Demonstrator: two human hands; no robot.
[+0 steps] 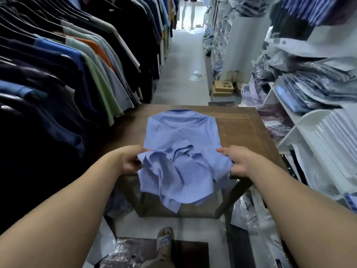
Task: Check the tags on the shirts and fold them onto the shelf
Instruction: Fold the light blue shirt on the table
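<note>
Dark and coloured garments fill the hanging rack [77, 64] along the left of the aisle. White shelf units [309, 122] run along the right, stacked with bagged shirts [318, 84]. A brown wooden desk [237, 128] stands between them, straight ahead.

Light blue shirt [179, 136] lies on the desk. The upper half is flat on the top, with the collar end at the far side. The lower half is bunched and hangs over the near edge.

Left hand [129, 161] grips the shirt's left side at the near desk edge, fingers curled into the cloth. Right hand [237, 161] grips the right side the same way, thumb on top. The hands are level with each other, one on each side of the shirt.

Tag: none visible, and the collar area is too folded to tell.

Judgement: the step in hand is folding. The sides look already turned in; the hem is not yet brought up, and the shirt is not yet on the shelf.

The next move probably calls for lifting the hanging lower half and laying it toward the collar. Both edges need to stay even so the wrinkled cloth flattens rather than trapping creases. After that, a carry to the shelf units on the right.
</note>
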